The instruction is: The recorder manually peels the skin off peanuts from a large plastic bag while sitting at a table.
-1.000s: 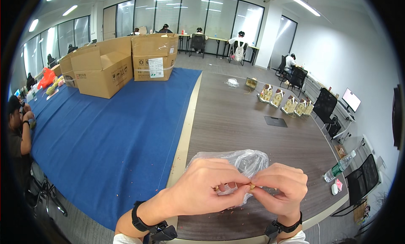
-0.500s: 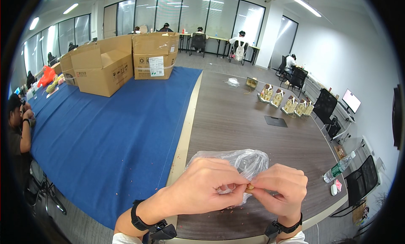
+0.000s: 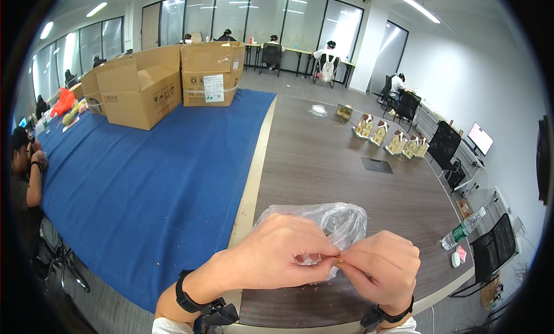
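Note:
My left hand and my right hand meet fingertip to fingertip above the table's near edge. Both are closed in a pinch on a small yellowish piece that looks like a peanut, mostly covered by the fingers. Right behind the hands lies a crumpled clear plastic bag; the left hand hides part of it, and its contents cannot be made out. Small reddish flakes, like bits of skin, are scattered on the dark wood tabletop beneath. Black straps with small devices circle both wrists.
A blue cloth covers the left side, with cardboard boxes at its far end. Several small model houses and a black flat plate stand farther right. A water bottle is near the right edge. A person sits at left.
The fingertips have closed tighter around the small yellowish piece, so less of it shows. The right hand has shifted slightly. The bag stays in place.

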`<state>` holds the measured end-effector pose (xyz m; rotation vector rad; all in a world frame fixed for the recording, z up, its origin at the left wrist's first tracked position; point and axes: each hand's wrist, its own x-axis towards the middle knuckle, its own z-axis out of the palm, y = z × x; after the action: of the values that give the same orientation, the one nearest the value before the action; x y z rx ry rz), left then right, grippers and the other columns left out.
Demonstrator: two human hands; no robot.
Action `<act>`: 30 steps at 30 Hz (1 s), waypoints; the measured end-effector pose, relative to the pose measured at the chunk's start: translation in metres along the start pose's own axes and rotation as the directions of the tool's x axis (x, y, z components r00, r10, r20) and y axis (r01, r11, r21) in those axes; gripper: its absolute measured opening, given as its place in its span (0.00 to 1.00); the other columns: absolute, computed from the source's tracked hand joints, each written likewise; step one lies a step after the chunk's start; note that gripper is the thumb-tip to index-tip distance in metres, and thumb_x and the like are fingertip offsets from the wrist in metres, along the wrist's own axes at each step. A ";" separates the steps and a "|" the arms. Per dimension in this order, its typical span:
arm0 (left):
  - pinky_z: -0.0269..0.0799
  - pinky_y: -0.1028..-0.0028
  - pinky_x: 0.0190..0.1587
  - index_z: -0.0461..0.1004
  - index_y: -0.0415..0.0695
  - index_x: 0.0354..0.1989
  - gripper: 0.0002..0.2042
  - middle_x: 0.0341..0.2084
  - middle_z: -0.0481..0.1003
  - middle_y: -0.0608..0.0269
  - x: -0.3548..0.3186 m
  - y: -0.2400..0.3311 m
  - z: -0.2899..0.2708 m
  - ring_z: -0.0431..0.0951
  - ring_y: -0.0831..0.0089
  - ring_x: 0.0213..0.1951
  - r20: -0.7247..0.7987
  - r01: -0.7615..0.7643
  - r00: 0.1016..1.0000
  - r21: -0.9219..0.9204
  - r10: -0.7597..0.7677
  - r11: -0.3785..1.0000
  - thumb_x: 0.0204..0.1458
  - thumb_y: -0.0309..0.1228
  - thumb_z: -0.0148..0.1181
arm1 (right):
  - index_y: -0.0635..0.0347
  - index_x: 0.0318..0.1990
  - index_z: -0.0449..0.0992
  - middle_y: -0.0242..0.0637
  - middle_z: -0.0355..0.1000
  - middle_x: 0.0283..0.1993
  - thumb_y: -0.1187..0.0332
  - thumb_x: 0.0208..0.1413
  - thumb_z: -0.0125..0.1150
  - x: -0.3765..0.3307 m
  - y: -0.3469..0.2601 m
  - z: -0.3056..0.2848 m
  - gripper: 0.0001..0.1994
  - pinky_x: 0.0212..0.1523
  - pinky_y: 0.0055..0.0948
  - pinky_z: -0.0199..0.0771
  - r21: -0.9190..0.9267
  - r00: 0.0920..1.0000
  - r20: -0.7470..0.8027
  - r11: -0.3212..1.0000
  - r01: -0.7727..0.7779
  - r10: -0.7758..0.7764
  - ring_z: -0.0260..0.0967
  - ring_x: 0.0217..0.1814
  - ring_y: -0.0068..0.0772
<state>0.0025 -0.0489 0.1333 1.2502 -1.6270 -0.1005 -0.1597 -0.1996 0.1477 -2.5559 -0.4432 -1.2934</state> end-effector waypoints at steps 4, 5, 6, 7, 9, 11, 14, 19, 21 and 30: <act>0.72 0.70 0.30 0.84 0.38 0.33 0.07 0.19 0.76 0.60 0.001 0.003 0.002 0.75 0.65 0.22 -0.008 -0.020 1.000 0.006 0.020 1.000 0.43 0.19 0.69 | 0.63 0.30 0.82 0.35 0.79 0.28 0.80 0.34 0.74 -0.001 -0.001 -0.002 0.11 0.29 0.27 0.76 -0.005 1.000 0.018 1.000 0.004 -0.003 0.77 0.27 0.34; 0.72 0.70 0.30 0.84 0.38 0.33 0.07 0.19 0.76 0.60 0.001 0.003 0.002 0.75 0.65 0.22 -0.008 -0.019 1.000 0.006 0.019 1.000 0.43 0.19 0.69 | 0.63 0.30 0.82 0.35 0.79 0.28 0.80 0.34 0.74 -0.001 -0.001 -0.002 0.11 0.29 0.27 0.75 -0.002 1.000 0.018 1.000 0.004 -0.004 0.76 0.27 0.34; 0.72 0.70 0.29 0.84 0.38 0.33 0.07 0.19 0.76 0.60 0.001 0.002 0.003 0.75 0.65 0.22 -0.015 -0.027 1.000 0.017 0.028 0.999 0.43 0.19 0.69 | 0.63 0.30 0.82 0.35 0.79 0.28 0.80 0.34 0.74 -0.001 0.000 -0.002 0.11 0.29 0.27 0.75 -0.001 1.000 0.019 1.000 0.004 -0.004 0.76 0.27 0.34; 0.71 0.71 0.29 0.84 0.38 0.32 0.07 0.19 0.76 0.60 0.000 0.001 0.003 0.75 0.65 0.21 -0.021 -0.036 0.999 0.029 0.037 0.999 0.43 0.19 0.69 | 0.63 0.31 0.82 0.35 0.79 0.28 0.80 0.35 0.74 -0.001 0.001 -0.001 0.11 0.28 0.27 0.75 0.010 1.000 0.026 1.000 -0.001 0.001 0.76 0.27 0.34; 0.71 0.71 0.28 0.84 0.38 0.32 0.07 0.18 0.76 0.60 0.001 0.001 0.003 0.75 0.65 0.21 -0.016 -0.047 0.999 0.045 0.047 0.998 0.42 0.19 0.69 | 0.62 0.31 0.82 0.35 0.79 0.28 0.80 0.35 0.74 -0.001 0.002 -0.002 0.11 0.28 0.27 0.75 0.021 0.999 0.033 1.000 -0.008 0.007 0.76 0.26 0.34; 0.71 0.71 0.28 0.84 0.38 0.32 0.07 0.18 0.76 0.60 0.001 0.001 0.003 0.75 0.65 0.21 -0.011 -0.057 0.998 0.062 0.058 0.996 0.42 0.18 0.69 | 0.62 0.31 0.83 0.34 0.79 0.28 0.80 0.35 0.74 -0.002 0.004 -0.003 0.11 0.28 0.27 0.75 0.069 0.997 0.063 0.996 -0.053 0.049 0.76 0.26 0.34; 0.71 0.71 0.28 0.83 0.38 0.32 0.07 0.19 0.77 0.61 0.001 0.001 0.004 0.75 0.66 0.21 -0.020 -0.056 0.998 0.059 0.057 0.997 0.43 0.18 0.68 | 0.61 0.31 0.83 0.35 0.80 0.28 0.79 0.36 0.74 0.000 0.006 -0.004 0.11 0.28 0.27 0.75 0.115 0.992 0.087 0.988 -0.106 0.096 0.77 0.26 0.34; 0.72 0.71 0.29 0.83 0.38 0.33 0.07 0.21 0.78 0.60 0.001 0.002 0.004 0.76 0.67 0.21 -0.026 -0.018 0.999 0.037 0.019 0.999 0.43 0.18 0.67 | 0.61 0.32 0.83 0.36 0.80 0.28 0.79 0.36 0.75 0.000 0.011 -0.004 0.11 0.27 0.27 0.75 0.178 0.990 0.088 0.976 -0.123 0.109 0.77 0.26 0.35; 0.73 0.72 0.29 0.83 0.38 0.34 0.08 0.21 0.78 0.60 0.001 0.003 0.004 0.76 0.68 0.21 -0.033 0.007 0.999 0.021 -0.006 1.000 0.44 0.18 0.67 | 0.61 0.32 0.84 0.36 0.80 0.28 0.79 0.36 0.75 0.000 0.012 -0.003 0.11 0.27 0.26 0.75 0.198 0.990 0.078 0.972 -0.130 0.117 0.77 0.26 0.35; 0.73 0.74 0.28 0.83 0.36 0.35 0.07 0.21 0.79 0.60 0.001 0.005 0.002 0.78 0.72 0.20 -0.025 0.041 0.999 -0.045 -0.042 0.998 0.46 0.18 0.67 | 0.61 0.31 0.84 0.36 0.81 0.28 0.80 0.36 0.76 0.002 0.010 -0.002 0.11 0.28 0.25 0.75 0.204 0.989 0.051 0.968 -0.145 0.138 0.77 0.26 0.33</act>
<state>-0.0018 -0.0479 0.1359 1.2472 -1.5691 -0.1451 -0.1560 -0.2089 0.1496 -2.3928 -0.3730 -1.0920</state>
